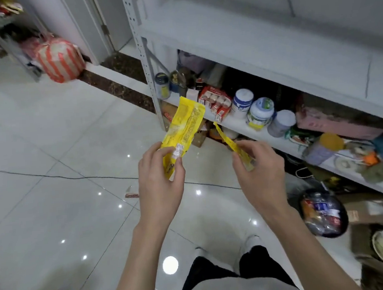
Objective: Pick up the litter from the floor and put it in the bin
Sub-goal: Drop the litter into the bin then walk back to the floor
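Wrapper (185, 125) above left grip (160, 185); strip (225, 139) above right grip (259, 171).

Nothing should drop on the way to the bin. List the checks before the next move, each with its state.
1. Left hand grips the yellow wrapper: ok.
2. Right hand pinches the yellow strip: ok.
3. Bin in view, low on the right: ok.
4. Room left in the bin: cannot tell; litter already shows in it.
5. Floor free of litter: not ok; a small red scrap lies by the cable.
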The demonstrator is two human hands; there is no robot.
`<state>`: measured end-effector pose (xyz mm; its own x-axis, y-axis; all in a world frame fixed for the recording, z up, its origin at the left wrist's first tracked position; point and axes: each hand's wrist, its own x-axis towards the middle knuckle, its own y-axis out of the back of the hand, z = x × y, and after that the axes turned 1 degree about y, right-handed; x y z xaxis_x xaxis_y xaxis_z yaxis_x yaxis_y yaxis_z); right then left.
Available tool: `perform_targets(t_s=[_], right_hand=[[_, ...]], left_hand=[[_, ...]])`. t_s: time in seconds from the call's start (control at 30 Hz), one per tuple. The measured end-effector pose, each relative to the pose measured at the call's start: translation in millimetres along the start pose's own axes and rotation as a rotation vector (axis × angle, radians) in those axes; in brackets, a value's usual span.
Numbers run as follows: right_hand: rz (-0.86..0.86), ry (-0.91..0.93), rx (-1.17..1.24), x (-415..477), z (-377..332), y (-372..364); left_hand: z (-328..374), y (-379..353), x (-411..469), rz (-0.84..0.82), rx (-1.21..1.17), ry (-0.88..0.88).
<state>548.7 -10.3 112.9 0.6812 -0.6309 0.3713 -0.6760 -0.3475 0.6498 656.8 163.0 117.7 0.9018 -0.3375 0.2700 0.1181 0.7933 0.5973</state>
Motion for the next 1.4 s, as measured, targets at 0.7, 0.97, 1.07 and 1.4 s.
perform_targets(t_s=[0.7, 0.97, 1.07, 1.4], right_hand=[[0.505, -0.605, -0.184, -163, 306, 347], [0.481, -0.742, -0.135, -189, 443, 307], [0.495, -0.796, -0.07, -193, 501, 266], [0.418, -0.953, -0.079, -217, 684, 124]], left_hand=[[253, -342, -192, -0.627, -0.065, -0.339], [221, -483, -236, -0.705, -0.02, -0.276], [181, -549, -250, -0.738, -0.007, -0.187], [44, -764, -308, -0.724, 0.073, 0.116]])
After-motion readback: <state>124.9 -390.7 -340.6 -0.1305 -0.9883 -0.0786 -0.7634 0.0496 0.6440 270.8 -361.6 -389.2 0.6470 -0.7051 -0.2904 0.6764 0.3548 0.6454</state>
